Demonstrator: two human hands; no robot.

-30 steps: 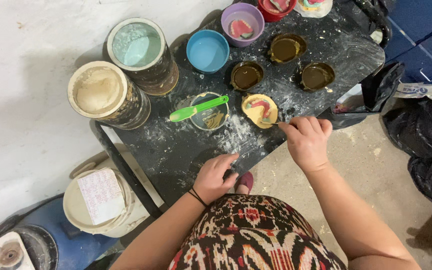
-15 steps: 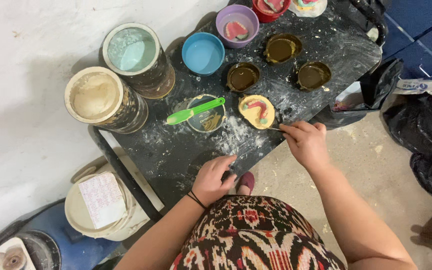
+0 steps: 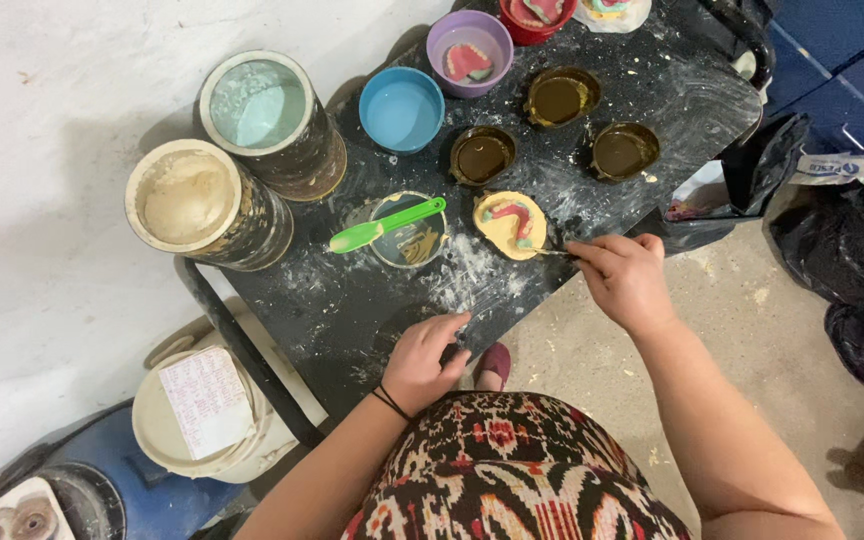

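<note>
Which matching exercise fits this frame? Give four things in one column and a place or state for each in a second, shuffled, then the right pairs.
Things:
1. green spatula
2. right hand
3. left hand
4. purple bowl

Places or states:
A. rests on the near edge of the black table
B. holds a thin tool at the yellow mould
C. lies across a small cup
D. holds a pink denture piece, at the far side

Pairs: 1-C, 2-B, 3-A, 4-D
</note>
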